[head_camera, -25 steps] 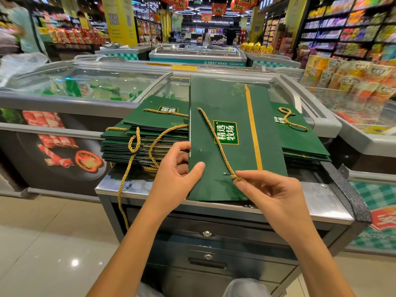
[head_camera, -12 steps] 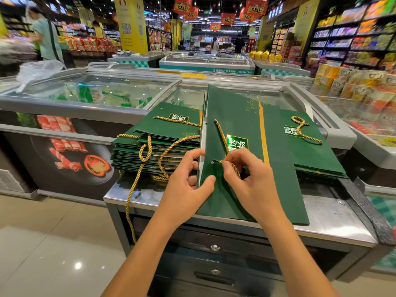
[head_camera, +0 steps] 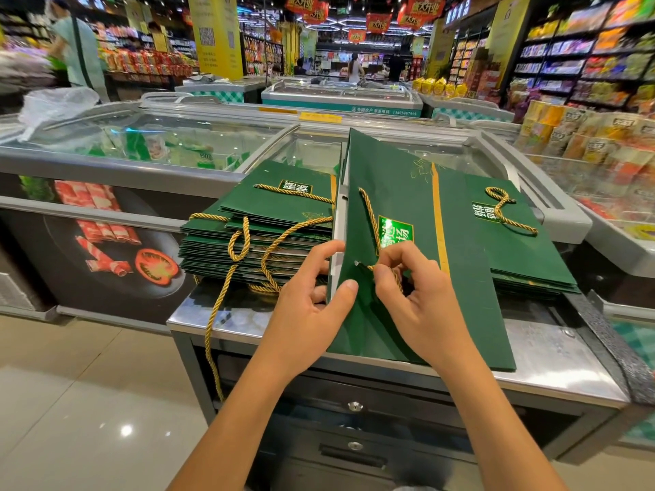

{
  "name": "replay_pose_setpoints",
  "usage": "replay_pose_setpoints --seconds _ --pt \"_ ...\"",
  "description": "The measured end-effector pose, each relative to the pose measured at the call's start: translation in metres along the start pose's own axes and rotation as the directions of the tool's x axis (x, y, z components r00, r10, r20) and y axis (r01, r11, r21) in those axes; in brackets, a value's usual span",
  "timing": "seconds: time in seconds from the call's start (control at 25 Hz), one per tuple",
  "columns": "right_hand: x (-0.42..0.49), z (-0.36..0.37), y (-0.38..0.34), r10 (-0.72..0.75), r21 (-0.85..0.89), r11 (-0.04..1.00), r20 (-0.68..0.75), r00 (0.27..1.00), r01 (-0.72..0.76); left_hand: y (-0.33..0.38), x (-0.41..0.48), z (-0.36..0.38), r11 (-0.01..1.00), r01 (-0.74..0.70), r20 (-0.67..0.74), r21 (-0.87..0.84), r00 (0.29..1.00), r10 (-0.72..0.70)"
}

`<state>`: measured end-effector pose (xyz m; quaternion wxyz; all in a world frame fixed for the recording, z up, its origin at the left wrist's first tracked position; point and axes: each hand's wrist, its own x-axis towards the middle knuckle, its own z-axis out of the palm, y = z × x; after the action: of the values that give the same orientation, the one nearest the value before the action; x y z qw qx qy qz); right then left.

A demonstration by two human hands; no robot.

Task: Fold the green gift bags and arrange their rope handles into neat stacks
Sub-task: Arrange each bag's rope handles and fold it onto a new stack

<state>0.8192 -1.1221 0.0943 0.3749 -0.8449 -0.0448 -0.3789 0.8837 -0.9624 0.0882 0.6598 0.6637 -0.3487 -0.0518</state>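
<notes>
Bag in work lies flat on the steel desk, between two stacks of folded green bags, left stack and right stack. My left hand has its grip closed on the bag's near left edge, thumb on top. My right hand pinches the gold rope handle beside the punched hole.

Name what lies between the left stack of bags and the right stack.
In the head view, the bag being worked lies between the left stack and the right stack, held by both hands, its rope on top.
</notes>
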Motion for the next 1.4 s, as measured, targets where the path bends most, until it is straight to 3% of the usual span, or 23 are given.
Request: replay_pose_setpoints --seconds 0.84,1.0,1.2,1.28,1.4 --pt "0.002 0.001 0.002 0.006 -0.017 1.000 0.024 1.000 -0.005 -0.006 -0.002 0.003 0.993 -0.075 0.028 0.093 0.997 0.072" --pt "0.000 0.000 0.000 0.015 -0.007 1.000 -0.029 0.999 -0.016 -0.003 -0.002 -0.001 0.982 -0.081 0.052 0.173 0.996 0.073" --pt "0.000 -0.001 -0.003 0.010 0.041 0.999 -0.104 0.995 -0.005 0.000 -0.001 -0.002 0.991 -0.083 0.062 0.107 0.995 0.077" --pt "0.001 0.000 -0.003 -0.079 -0.056 0.996 -0.067 0.995 0.075 0.001 0.000 -0.002 0.996 -0.073 0.098 0.049 0.993 0.068" --pt "-0.001 0.004 0.004 -0.210 -0.343 0.917 0.022 0.977 0.205 0.005 0.002 -0.005 0.996 -0.056 0.131 0.067 0.990 0.047"
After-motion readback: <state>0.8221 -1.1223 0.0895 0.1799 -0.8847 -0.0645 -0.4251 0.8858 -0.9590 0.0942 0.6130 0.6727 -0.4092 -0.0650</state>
